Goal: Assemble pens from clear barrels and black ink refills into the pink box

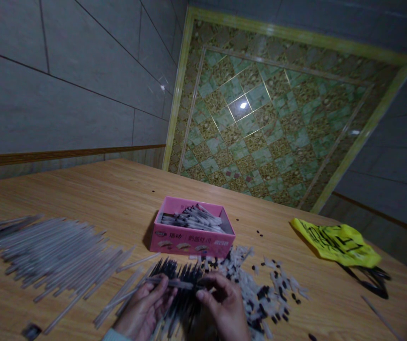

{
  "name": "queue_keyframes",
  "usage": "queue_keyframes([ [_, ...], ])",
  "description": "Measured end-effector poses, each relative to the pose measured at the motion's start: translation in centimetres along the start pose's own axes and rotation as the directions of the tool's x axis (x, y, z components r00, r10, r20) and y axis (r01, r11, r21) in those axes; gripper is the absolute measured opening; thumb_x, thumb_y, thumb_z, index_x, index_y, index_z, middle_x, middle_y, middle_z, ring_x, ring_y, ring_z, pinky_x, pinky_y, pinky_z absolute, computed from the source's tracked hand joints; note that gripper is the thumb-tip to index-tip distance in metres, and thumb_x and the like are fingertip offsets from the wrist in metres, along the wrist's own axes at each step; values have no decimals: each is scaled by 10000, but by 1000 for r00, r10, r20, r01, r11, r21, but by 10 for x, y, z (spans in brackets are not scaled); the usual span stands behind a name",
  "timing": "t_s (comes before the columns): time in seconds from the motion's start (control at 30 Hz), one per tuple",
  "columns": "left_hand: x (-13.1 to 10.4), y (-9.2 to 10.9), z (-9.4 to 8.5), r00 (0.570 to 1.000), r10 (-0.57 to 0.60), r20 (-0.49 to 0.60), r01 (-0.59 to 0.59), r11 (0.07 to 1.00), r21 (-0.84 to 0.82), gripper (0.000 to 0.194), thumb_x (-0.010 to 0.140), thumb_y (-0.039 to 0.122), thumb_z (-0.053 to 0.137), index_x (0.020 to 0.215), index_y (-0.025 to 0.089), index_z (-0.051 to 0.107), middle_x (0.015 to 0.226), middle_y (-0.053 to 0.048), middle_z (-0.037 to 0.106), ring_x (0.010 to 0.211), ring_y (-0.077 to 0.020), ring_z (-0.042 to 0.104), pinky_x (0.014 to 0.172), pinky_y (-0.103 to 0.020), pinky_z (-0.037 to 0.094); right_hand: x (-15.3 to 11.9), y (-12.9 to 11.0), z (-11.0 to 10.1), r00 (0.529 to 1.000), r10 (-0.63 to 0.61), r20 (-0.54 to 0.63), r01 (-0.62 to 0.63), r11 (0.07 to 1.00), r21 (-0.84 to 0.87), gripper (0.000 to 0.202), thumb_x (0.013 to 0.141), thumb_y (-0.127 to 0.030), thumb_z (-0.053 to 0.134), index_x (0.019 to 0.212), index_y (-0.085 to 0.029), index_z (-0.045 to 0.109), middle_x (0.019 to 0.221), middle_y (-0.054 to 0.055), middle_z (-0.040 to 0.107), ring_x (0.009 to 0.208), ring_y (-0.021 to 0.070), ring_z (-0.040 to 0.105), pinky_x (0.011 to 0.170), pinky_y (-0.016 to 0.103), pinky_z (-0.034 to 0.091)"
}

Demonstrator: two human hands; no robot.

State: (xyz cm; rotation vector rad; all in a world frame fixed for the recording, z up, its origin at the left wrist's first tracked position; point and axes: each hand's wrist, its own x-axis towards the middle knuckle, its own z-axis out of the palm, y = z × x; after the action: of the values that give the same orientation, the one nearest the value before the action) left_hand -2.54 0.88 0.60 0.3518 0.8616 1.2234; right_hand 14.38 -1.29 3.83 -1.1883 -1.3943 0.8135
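Note:
My left hand is closed, with thumb and fingers pinching a translucent pen tube that points to the right. At the tube's right end my right hand has its thumb and fingertips drawn together; what lies between them is dark, small and blurred. Below and behind both hands spreads a pile of thin black pen refills. Right of my right hand lie many small white and black pen parts. Just beyond the hands stands a pink box holding many pens with clear barrels.
Many loose clear tubes cover the table's left side, with darker sticks at the far left. A yellow bag with black straps lies at the right, near a single thin stick. Tiled walls surround the wooden table.

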Motion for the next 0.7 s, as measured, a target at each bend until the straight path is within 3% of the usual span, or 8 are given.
queue_keyframes([
  [0.17,0,-1,0,1000,12,-9,-12,1000,-8,197,697,11,648,791,138,530,654,-46,701,585,-144,688,533,-192,549,-2,-3,0,999,-37,19,39,988,-148,81,650,-221,675,711,-167,681,665,31,647,642,184,585,559,241,431],
  [0.47,1,-2,0,998,61,8,-61,998,-12,316,559,50,768,758,149,543,643,-54,710,580,-167,685,539,-206,543,-2,-4,0,995,-92,46,100,971,-219,76,672,-169,638,730,-178,685,684,27,635,668,189,592,576,239,434],
  [0.7,-7,1,5,995,98,5,-98,995,35,406,505,92,810,782,167,522,646,-40,719,594,-162,686,574,-219,543,-4,-3,2,999,-38,11,40,970,-240,50,673,-178,644,705,-166,682,669,29,647,637,181,578,576,231,417],
])
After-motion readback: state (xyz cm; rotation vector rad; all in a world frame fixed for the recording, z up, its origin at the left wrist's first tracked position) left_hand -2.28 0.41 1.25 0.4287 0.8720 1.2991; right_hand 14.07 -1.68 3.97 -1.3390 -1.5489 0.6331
